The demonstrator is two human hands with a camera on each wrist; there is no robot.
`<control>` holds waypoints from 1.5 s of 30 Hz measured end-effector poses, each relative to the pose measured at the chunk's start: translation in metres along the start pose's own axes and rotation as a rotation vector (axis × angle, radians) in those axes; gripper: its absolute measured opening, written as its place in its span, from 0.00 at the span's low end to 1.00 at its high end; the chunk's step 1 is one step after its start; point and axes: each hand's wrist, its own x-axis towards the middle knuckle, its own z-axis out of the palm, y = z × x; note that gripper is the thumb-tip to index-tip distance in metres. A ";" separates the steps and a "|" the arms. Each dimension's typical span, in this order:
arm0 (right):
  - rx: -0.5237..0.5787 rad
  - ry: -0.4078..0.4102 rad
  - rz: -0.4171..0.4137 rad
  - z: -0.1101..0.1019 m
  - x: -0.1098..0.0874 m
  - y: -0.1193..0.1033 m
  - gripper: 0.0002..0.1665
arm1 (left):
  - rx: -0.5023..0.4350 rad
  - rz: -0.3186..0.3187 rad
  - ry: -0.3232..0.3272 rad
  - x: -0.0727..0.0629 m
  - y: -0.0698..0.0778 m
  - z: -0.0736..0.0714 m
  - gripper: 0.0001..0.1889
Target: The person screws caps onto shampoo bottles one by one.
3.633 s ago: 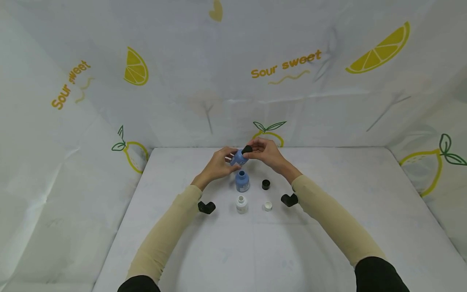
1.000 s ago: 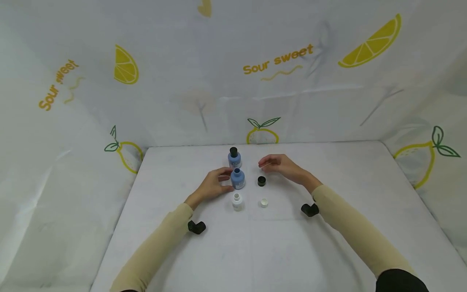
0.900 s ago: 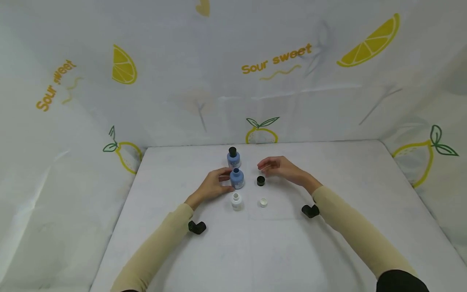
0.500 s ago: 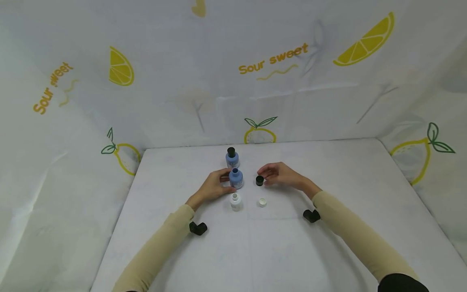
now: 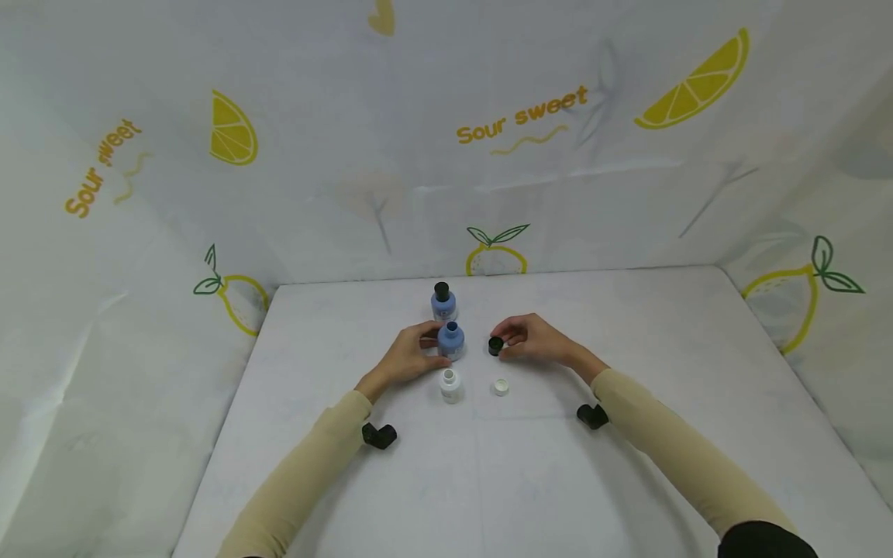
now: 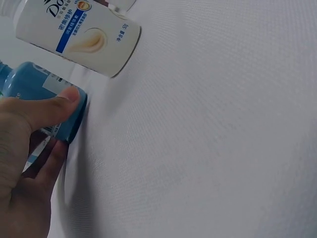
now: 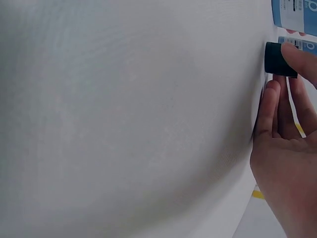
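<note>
In the head view, my left hand [image 5: 403, 358] grips an uncapped blue bottle [image 5: 452, 346] standing on the table. The left wrist view shows the thumb pressed on the label side of that bottle [image 6: 37, 82], with fingers round the other side. To the right, my right hand [image 5: 536, 339] pinches a black screw cap [image 5: 495, 347] at the table surface. In the right wrist view, the thumb lies against the cap [image 7: 278, 59]; the fingers' contact is partly hidden behind it. Nearer me stand an open white bottle [image 5: 451, 387] and its small white cap [image 5: 501, 387].
A second blue bottle [image 5: 443, 305], with a black cap on, stands just behind the open one. White cloth covers the table [image 5: 530, 473]. A white printed curtain [image 5: 391, 155] hangs behind the table's back edge. Black wrist mounts [image 5: 379, 436] stick out from both sleeves.
Earlier both hands held the capped blue bottle in the air; it now stands at the back. My left hand has taken the open bottle. My right hand has come down onto the black cap.
</note>
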 end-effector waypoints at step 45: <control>0.124 0.123 -0.030 0.003 0.019 -0.064 0.23 | 0.052 0.075 0.060 -0.005 0.016 -0.018 0.33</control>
